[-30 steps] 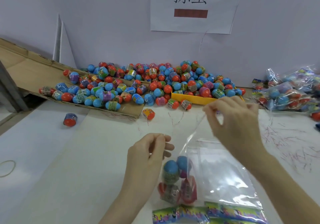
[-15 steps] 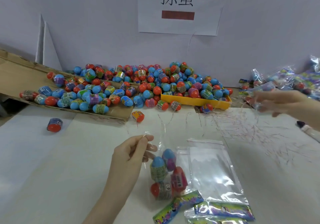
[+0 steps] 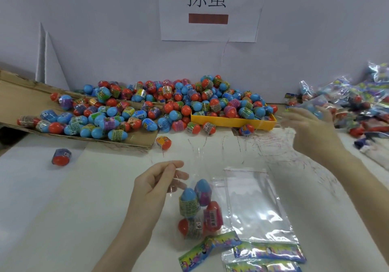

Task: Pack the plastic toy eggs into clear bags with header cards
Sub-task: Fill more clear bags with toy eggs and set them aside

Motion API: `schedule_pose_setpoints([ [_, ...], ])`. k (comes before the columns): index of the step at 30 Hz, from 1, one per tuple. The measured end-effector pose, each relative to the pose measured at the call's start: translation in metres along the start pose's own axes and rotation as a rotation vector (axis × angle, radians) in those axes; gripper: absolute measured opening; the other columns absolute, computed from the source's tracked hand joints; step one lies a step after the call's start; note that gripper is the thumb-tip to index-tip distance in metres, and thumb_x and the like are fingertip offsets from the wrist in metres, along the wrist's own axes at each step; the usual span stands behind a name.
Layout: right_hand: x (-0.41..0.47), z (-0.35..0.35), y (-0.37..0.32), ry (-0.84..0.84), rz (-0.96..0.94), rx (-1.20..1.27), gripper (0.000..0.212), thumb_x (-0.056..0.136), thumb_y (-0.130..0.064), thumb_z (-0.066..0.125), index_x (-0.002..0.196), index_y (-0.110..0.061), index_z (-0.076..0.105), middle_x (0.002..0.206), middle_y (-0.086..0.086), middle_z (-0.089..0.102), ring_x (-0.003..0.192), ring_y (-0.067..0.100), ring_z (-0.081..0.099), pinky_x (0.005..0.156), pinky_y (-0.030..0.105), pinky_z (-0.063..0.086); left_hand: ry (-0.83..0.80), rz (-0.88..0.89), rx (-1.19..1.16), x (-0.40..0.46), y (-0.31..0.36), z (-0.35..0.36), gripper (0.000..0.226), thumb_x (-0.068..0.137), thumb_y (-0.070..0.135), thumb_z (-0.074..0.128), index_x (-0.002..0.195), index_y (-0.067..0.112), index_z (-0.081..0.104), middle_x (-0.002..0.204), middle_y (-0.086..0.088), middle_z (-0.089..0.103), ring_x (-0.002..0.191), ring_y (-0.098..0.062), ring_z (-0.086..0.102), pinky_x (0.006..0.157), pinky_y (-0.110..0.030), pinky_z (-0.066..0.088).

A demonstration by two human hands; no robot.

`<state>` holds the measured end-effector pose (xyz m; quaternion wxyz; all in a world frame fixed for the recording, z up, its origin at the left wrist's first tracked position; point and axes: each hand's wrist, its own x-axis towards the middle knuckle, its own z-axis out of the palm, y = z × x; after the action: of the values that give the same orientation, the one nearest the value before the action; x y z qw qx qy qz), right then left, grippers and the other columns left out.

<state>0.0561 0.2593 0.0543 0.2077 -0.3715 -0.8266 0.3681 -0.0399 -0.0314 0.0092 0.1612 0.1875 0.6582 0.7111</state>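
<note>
Eggs (image 3: 197,208): four in clear bag (image 3: 193,179), mouth barely visible, pinched by left hand (image 3: 155,184); right hand (image 3: 311,128) blurred, fingers unreadable.

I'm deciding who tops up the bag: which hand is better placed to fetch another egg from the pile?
The right hand. It is free and open beside the yellow tray of eggs, while the left hand pinches the mouth of the filled bag.

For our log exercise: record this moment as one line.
left hand: pinches filled bag mouth | right hand: blurred, over table | empty bags: flat
</note>
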Motion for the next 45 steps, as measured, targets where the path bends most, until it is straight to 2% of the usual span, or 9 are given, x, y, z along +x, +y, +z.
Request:
schedule_pose_setpoints([
  [4,-0.008,0.002,-0.006,0.395,-0.362,0.038,0.046,0.071,0.007,0.051,0.047,-0.031,0.060,0.077,0.003,0.060,0.084,0.005,0.044,0.095,0.041,0.030,-0.011,-0.041,-0.051,0.001,-0.002,0.000,0.025,0.094,0.009,0.045,0.085,0.016,0.068,0.067,0.002,0.070,0.059,-0.007,0.062,0.058,-0.011,0.050],
  [10,0.008,-0.011,0.009,-0.477,-0.209,-0.219,0.124,0.038,-0.102,0.008,0.144,-0.037,0.015,0.154,-0.007,0.003,0.142,0.019,-0.005,0.107,0.060,-0.010,-0.026,-0.067,-0.111,0.002,-0.004,0.001,0.024,0.093,0.008,0.045,0.085,0.014,0.068,0.066,0.001,0.070,0.058,-0.007,0.062,0.059,-0.014,0.051],
  [13,-0.011,-0.028,-0.004,-0.425,-0.255,0.488,0.087,0.073,-0.074,0.038,0.141,-0.019,0.035,0.145,0.016,0.033,0.136,0.035,0.021,0.107,0.061,0.011,-0.034,-0.075,-0.108,0.002,-0.003,0.000,0.024,0.093,0.009,0.045,0.086,0.014,0.068,0.067,0.001,0.070,0.059,-0.008,0.062,0.065,-0.022,0.051],
  [17,-0.006,-0.011,-0.005,-0.285,-0.044,0.039,0.023,0.081,-0.045,0.063,0.091,-0.038,0.044,0.152,0.011,0.020,0.139,0.028,0.023,0.113,0.053,0.013,-0.048,-0.063,-0.081,0.002,-0.002,0.000,0.025,0.093,0.010,0.044,0.086,0.015,0.068,0.067,0.001,0.069,0.060,-0.007,0.063,0.066,-0.022,0.048],
  [18,-0.001,-0.005,-0.016,-0.204,-0.080,0.109,0.104,0.066,-0.057,0.068,0.128,-0.036,-0.013,0.155,0.004,0.011,0.141,0.025,0.016,0.113,0.053,0.012,-0.055,-0.058,-0.076,0.002,-0.002,0.001,0.025,0.093,0.010,0.044,0.085,0.016,0.068,0.067,0.001,0.069,0.061,-0.007,0.063,0.065,-0.020,0.048],
  [20,-0.012,-0.004,-0.026,-0.397,-0.194,0.387,0.118,0.044,-0.085,0.056,0.144,-0.032,0.023,0.151,0.003,0.025,0.134,0.027,0.033,0.103,0.055,0.033,-0.064,-0.063,-0.084,0.002,-0.002,0.002,0.027,0.093,0.011,0.044,0.084,0.017,0.068,0.066,0.002,0.069,0.062,-0.007,0.063,0.068,-0.021,0.048],
  [25,-0.031,0.018,-0.035,-0.077,-0.166,0.215,0.099,0.059,-0.081,0.045,0.144,-0.037,0.019,0.154,-0.006,-0.005,0.142,0.017,0.004,0.111,0.049,-0.003,-0.081,-0.076,-0.120,0.001,-0.001,0.003,0.030,0.093,0.009,0.043,0.081,0.018,0.069,0.064,0.002,0.067,0.063,-0.008,0.063,0.072,-0.029,0.044],
  [29,-0.049,0.033,-0.038,-0.121,-0.226,0.797,0.068,0.076,-0.071,0.045,0.128,-0.026,0.047,0.123,0.003,0.059,0.091,0.009,0.067,0.074,0.027,0.055,-0.098,-0.068,-0.153,0.001,-0.002,0.005,0.028,0.091,0.011,0.044,0.081,0.018,0.069,0.064,0.002,0.066,0.063,-0.008,0.062,0.072,-0.027,0.045],
  [45,-0.103,0.089,-0.022,-0.639,-0.098,0.642,0.021,0.069,-0.028,0.077,0.088,-0.022,0.072,0.090,0.004,0.072,0.080,0.011,0.066,0.069,0.016,0.051,-0.179,-0.144,-0.110,0.000,-0.008,0.003,0.053,0.056,0.057,0.052,0.104,0.035,0.056,0.106,0.008,0.067,0.094,-0.009,0.065,0.073,-0.024,0.051],
])
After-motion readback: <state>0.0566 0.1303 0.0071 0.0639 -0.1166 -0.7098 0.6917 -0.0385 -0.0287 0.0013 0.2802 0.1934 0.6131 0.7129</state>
